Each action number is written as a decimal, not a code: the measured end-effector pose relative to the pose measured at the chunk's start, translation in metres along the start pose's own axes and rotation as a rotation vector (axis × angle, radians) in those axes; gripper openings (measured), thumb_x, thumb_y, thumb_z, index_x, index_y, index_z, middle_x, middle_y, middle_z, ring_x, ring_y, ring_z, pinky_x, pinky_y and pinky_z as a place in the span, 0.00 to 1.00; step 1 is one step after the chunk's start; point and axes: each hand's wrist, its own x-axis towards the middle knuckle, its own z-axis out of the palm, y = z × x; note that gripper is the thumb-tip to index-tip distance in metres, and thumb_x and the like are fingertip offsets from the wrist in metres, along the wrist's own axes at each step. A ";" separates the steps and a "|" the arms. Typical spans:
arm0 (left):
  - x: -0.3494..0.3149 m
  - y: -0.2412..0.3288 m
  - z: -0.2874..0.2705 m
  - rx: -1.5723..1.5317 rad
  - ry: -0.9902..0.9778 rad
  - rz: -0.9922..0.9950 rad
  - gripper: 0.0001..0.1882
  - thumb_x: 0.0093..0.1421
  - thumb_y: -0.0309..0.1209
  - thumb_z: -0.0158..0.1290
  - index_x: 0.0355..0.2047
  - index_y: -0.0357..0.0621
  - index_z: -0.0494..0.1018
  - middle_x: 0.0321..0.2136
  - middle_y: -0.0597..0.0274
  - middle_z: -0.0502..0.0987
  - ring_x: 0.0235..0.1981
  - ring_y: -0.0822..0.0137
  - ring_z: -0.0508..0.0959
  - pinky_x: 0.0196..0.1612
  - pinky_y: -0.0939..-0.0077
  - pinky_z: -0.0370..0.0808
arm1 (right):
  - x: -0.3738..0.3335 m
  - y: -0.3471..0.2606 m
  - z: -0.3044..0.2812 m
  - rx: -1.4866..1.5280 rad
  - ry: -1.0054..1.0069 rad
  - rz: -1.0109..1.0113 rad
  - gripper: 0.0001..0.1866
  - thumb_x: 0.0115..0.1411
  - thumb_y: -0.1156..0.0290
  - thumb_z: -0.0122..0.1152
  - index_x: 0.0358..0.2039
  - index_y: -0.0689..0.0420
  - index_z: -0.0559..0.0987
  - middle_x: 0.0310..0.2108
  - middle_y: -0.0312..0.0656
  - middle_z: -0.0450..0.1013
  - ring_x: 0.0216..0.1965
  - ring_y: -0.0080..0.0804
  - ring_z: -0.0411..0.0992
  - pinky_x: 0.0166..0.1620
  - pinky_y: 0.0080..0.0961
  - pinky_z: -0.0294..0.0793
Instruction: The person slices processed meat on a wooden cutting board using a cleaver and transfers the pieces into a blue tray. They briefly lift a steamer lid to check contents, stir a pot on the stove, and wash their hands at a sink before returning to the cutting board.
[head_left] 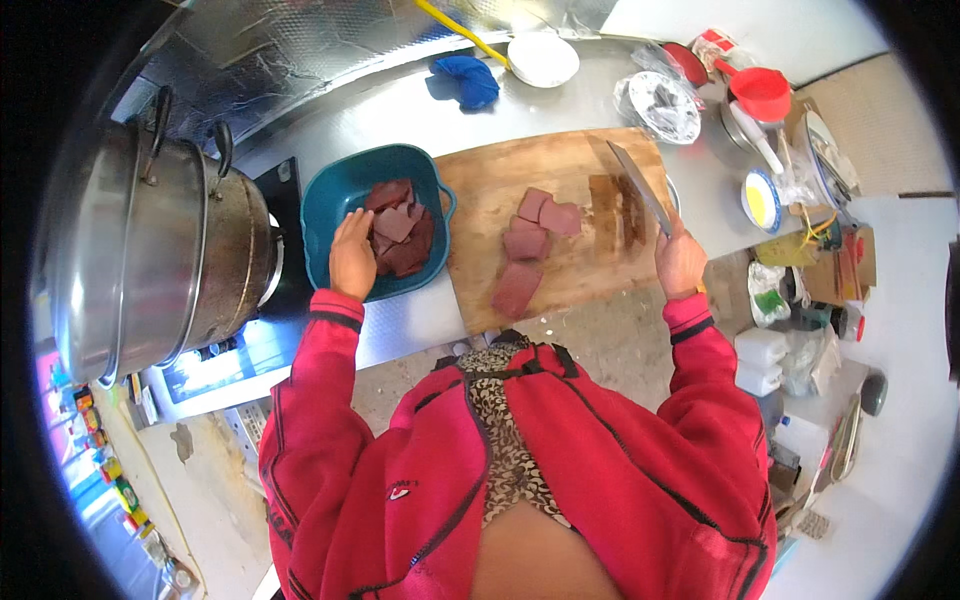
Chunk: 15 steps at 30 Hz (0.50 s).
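My left hand point(352, 258) is at the near left of a teal plastic basin point(318, 185), fingers stretched out over its inside. Beside the fingertips lie smooth reddish-brown slabs point(397, 224) of what looks like liver or blood curd; whether I touch them I cannot tell. On the wooden cutting board point(480, 170), several more cut slabs point(525, 243) form a loose row. My right hand point(682, 262) grips a cleaver point(640, 187) at the board's right edge, its blade tilted up and pointing away. Dark brown patches point(605, 210) mark the board left of the blade.
A tall steel steamer pot point(165, 250) stands on a stove at the left. Behind the board are a blue cloth point(466, 80) and a white ladle bowl point(543, 60). Bagged dishes point(664, 107), a red scoop point(760, 93) and a bowl with yellow contents point(762, 200) crowd the right.
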 end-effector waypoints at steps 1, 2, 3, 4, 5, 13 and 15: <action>-0.007 0.007 -0.007 0.000 0.048 0.036 0.21 0.57 0.19 0.46 0.51 0.39 0.75 0.53 0.45 0.75 0.57 0.45 0.72 0.62 0.57 0.67 | 0.001 0.003 0.010 -0.015 -0.067 0.041 0.28 0.59 0.69 0.58 0.61 0.54 0.68 0.42 0.58 0.76 0.35 0.56 0.77 0.38 0.48 0.76; -0.007 0.016 -0.019 0.017 0.109 0.074 0.20 0.56 0.19 0.46 0.49 0.39 0.75 0.52 0.45 0.76 0.56 0.45 0.73 0.61 0.56 0.68 | 0.002 0.012 0.026 -0.016 -0.123 0.072 0.30 0.60 0.68 0.57 0.63 0.54 0.67 0.46 0.58 0.75 0.37 0.56 0.78 0.39 0.49 0.76; -0.004 0.030 -0.036 -0.067 0.009 0.023 0.19 0.54 0.20 0.47 0.46 0.40 0.75 0.49 0.45 0.76 0.54 0.44 0.73 0.59 0.55 0.69 | -0.001 0.015 0.039 0.088 -0.016 0.045 0.29 0.61 0.64 0.57 0.63 0.54 0.66 0.43 0.58 0.77 0.37 0.56 0.78 0.40 0.49 0.76; 0.000 0.045 -0.055 -0.143 -0.076 -0.038 0.17 0.52 0.22 0.49 0.44 0.40 0.75 0.46 0.46 0.77 0.52 0.43 0.74 0.56 0.54 0.71 | -0.006 0.019 0.050 0.187 0.089 0.012 0.29 0.63 0.60 0.56 0.64 0.53 0.66 0.40 0.57 0.78 0.38 0.57 0.78 0.41 0.50 0.75; -0.013 0.040 -0.064 -0.179 -0.057 -0.004 0.19 0.53 0.23 0.49 0.46 0.41 0.75 0.47 0.45 0.77 0.52 0.43 0.74 0.56 0.53 0.71 | -0.003 -0.001 0.038 0.071 -0.287 0.234 0.30 0.63 0.60 0.55 0.65 0.53 0.65 0.41 0.55 0.79 0.37 0.55 0.78 0.39 0.49 0.76; -0.017 0.135 -0.270 -0.192 0.075 0.071 0.16 0.60 0.27 0.58 0.49 0.38 0.76 0.46 0.50 0.79 0.45 0.51 0.79 0.48 0.60 0.75 | -0.030 0.028 0.094 0.021 -0.085 -0.004 0.29 0.60 0.69 0.61 0.62 0.54 0.69 0.47 0.54 0.75 0.43 0.51 0.76 0.44 0.44 0.74; -0.009 0.135 -0.320 -0.135 0.226 0.059 0.13 0.59 0.27 0.59 0.45 0.38 0.78 0.40 0.51 0.79 0.42 0.51 0.79 0.46 0.61 0.76 | -0.033 0.030 0.093 -0.001 -0.102 0.002 0.29 0.60 0.70 0.61 0.63 0.54 0.68 0.48 0.55 0.75 0.44 0.53 0.75 0.45 0.44 0.74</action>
